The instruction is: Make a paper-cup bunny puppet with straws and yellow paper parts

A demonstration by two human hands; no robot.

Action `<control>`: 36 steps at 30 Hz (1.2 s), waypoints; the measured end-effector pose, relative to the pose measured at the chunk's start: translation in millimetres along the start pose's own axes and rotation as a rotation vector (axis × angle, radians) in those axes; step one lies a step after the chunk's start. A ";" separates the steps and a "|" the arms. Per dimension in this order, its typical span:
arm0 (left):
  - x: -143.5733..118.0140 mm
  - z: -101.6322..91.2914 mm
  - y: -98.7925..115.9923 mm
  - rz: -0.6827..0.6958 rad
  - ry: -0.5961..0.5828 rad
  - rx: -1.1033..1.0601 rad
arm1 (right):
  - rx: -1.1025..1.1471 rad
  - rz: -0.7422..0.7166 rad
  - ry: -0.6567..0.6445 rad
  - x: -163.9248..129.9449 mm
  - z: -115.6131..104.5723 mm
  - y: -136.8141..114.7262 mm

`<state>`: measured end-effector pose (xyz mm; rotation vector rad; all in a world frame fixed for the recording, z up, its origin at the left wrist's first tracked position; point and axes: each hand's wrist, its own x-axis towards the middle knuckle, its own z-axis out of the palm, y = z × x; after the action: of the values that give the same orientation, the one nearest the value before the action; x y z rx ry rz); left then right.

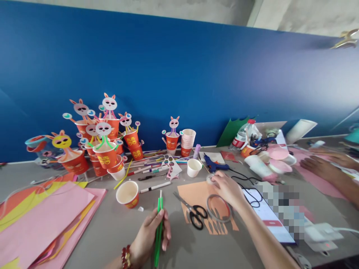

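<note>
My left hand [157, 227] is closed around thin green straws [158, 239], held upright with a pale tip at the top. My right hand [227, 186] reaches over the orange paper, its fingers pinching a small clear roll of tape [209, 179]. Below that hand, a larger ring-shaped roll [208, 210] and black-handled scissors [198, 216] rest on the cut orange paper [193, 189]. An open paper cup [129, 201] stands left of the straws, and a white cup [194, 168] is beyond the paper.
Red cups with rabbit faces [104, 157] are stacked at the back left. Coloured paper sheets [47, 220] lie at left. Pens [155, 186], a blue glue gun [214, 164] and a cup stack [187, 142] are farther back. At right are a phone [269, 216] and another person's hand [315, 164].
</note>
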<state>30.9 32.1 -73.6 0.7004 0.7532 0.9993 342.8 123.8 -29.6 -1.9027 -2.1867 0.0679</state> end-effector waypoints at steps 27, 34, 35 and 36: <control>-11.1 3.0 59.1 0.253 -0.043 0.089 | 1.533 -0.196 -0.514 -30.5 8.7 -143.9; 4.5 -1.7 49.0 0.182 -0.079 0.019 | 1.758 0.101 -0.562 -28.7 29.8 -156.4; 6.5 -2.3 46.1 0.175 -0.076 0.015 | 1.768 0.136 -0.561 -29.4 32.2 -155.7; 7.8 -2.7 43.3 0.169 -0.069 0.015 | 1.776 0.156 -0.563 -30.2 34.0 -154.5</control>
<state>11.1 55.9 -42.3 0.8181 0.6497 1.1178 189.5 75.2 -37.4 -0.8639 -1.0498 1.9141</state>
